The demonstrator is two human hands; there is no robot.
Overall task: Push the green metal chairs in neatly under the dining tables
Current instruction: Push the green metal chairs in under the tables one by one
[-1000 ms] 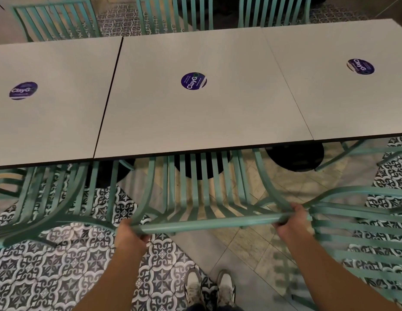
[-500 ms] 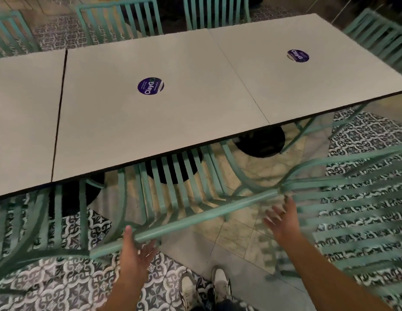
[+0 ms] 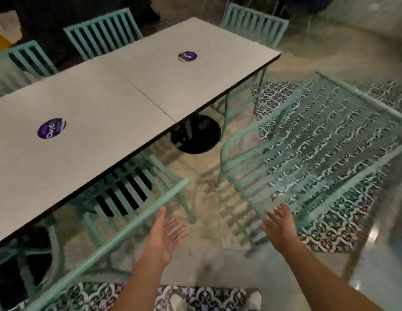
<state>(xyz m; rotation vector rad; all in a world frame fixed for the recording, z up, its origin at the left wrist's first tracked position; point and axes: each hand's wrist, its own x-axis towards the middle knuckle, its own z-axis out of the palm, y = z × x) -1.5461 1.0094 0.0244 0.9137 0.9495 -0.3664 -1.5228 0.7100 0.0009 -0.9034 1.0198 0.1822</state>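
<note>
**Hands off the tucked chair, reaching for the next one**

The green chair you were handling (image 3: 128,194) sits with its seat under the desk (image 3: 101,113), its top rail running diagonally just left of your left-hand fingers (image 3: 173,230). It looks pushed in, which is likely why nothing grips it. The next green chair (image 3: 307,153) stands pulled out and angled away from the desk edge, its slatted seat just beyond your right-hand fingers (image 3: 276,215); judging by that, it is the one to square up and slide in.

Your left hand (image 3: 166,239) is spread, palm turned inward, holding nothing. Your right hand (image 3: 279,227) is likewise spread and empty, fingertips near the front of the pulled-out seat; motion blur hides whether they touch it.

A second ago both hands were clamped on the top rail of the first chair. Half a second ago they had let go beside it. Since then the view has swung right, bringing the desk's end and the pulled-out chair ahead of your fingers.
</note>
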